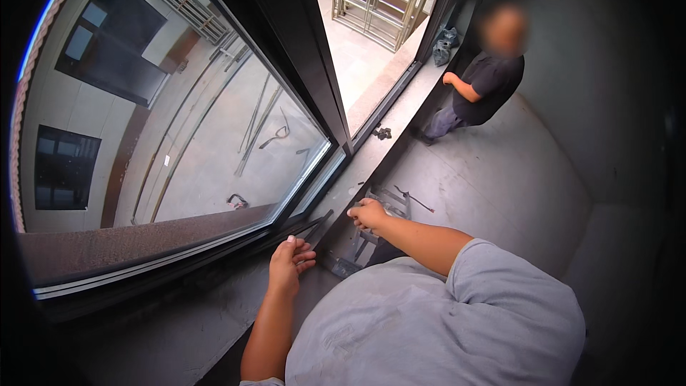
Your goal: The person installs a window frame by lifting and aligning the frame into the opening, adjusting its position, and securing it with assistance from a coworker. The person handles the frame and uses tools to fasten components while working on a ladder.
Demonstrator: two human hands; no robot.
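Observation:
My left hand [291, 263] is raised beside the lower window frame, thumb and forefinger drawn together and the other fingers loosely curled. Just beyond its fingertips is a thin dark strip [323, 220]; I cannot tell whether the hand touches it. Over the sill's inner edge, my right hand [366, 213] is closed with the fingers bent in, and whatever it may hold is hidden. The pale sill [368, 161] runs away between the hands and the window. A large dark-framed glass pane [214, 129] stands at the left.
Another person [493, 75] stands by the far sill, near a grey plastic bag [445, 46]. Small dark pieces [384, 133] lie on the sill. Below my right arm is a metal stepladder [389, 204]. Beyond the opening stands a metal rack [382, 0].

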